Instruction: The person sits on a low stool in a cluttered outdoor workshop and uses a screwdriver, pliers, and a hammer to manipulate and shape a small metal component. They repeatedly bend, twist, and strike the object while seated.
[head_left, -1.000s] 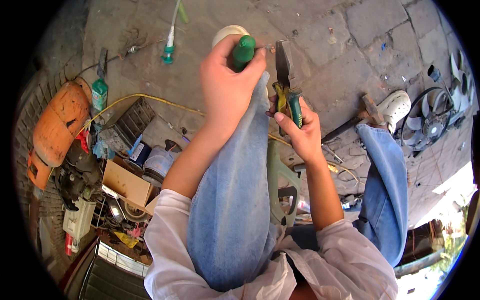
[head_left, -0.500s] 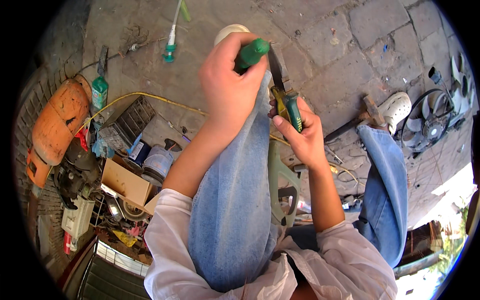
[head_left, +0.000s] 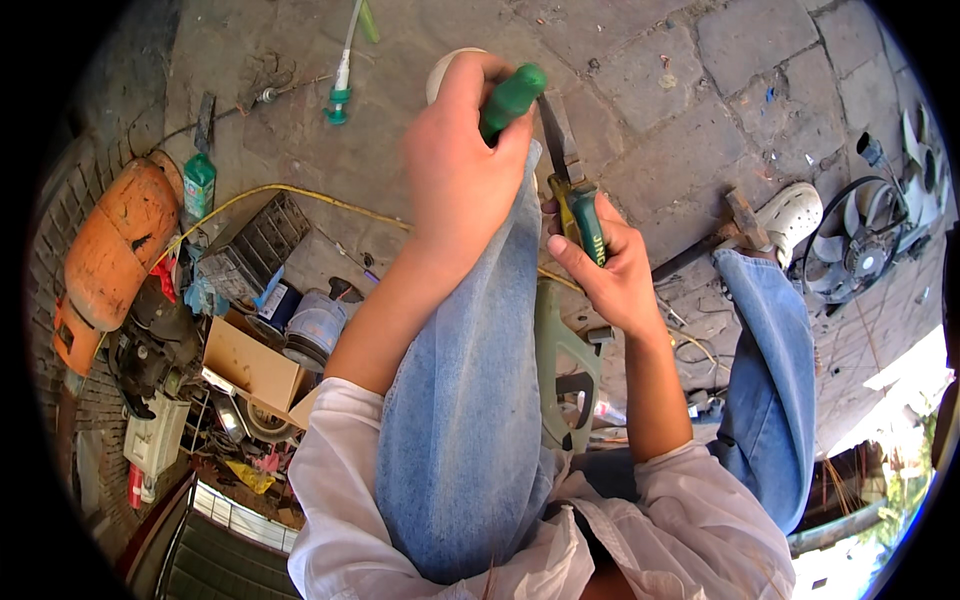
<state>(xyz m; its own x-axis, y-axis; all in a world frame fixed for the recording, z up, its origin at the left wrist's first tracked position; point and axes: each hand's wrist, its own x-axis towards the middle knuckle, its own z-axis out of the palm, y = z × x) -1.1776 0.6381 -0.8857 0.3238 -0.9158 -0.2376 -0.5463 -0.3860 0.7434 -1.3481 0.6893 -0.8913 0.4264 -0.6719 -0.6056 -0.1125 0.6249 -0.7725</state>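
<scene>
My left hand (head_left: pixel 460 165) is closed round the green handle (head_left: pixel 513 100) of a tool above my denim-covered left knee. The rest of that tool is hidden behind the hand and knee. To its right, my right hand (head_left: pixel 612 270) grips a bladed tool (head_left: pixel 583 215) by its green and yellow handle. A flat, tapering metal blade (head_left: pixel 562 135) rises from that handle, its tip close to the green handle. Whether the two tools touch, I cannot tell.
At the left lie an orange gas cylinder (head_left: pixel 125 240), a green bottle (head_left: pixel 199 187), a grey crate (head_left: pixel 255 245) and a cardboard box (head_left: pixel 250 362). A hammer (head_left: pixel 742 222) lies beside my right shoe, near a black fan (head_left: pixel 855 245). A yellow hose (head_left: pixel 330 200) crosses the paving.
The green handle and my left hand have shifted slightly up. My right hand and the bladed tool have stayed nearly in place.
</scene>
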